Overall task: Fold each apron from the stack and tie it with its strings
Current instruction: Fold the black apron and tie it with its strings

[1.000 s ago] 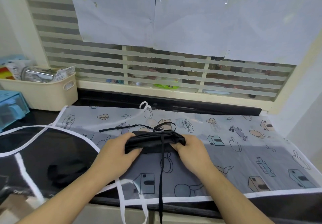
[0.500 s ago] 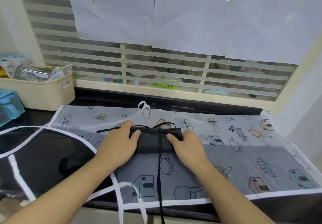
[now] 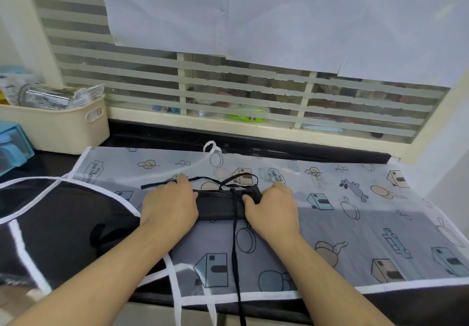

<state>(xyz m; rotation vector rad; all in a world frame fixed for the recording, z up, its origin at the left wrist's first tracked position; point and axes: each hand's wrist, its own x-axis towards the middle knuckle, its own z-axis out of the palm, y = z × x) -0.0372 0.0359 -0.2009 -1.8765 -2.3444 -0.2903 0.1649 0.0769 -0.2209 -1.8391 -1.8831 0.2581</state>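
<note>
A black apron folded into a small bundle [image 3: 220,206] lies on a translucent printed apron [image 3: 342,214] spread over the dark counter. My left hand [image 3: 168,206] presses on the bundle's left end with fairly straight fingers, and its fingertips reach past onto a black string [image 3: 152,185]. My right hand [image 3: 272,207] presses on the right end, thumb lying on top. Another black string [image 3: 236,254] loops behind the bundle, crosses over its middle and hangs off the counter's front edge.
A black apron with white trim [image 3: 63,226] lies at the left, partly under the printed one. A cream basket [image 3: 66,133] of packets and a blue box [image 3: 12,145] stand at the back left. A papered window [image 3: 241,92] runs along the back.
The bundle was lifted in both gripping hands a second ago. It now lies flat a little farther from me, and both hands have flattened onto its ends.
</note>
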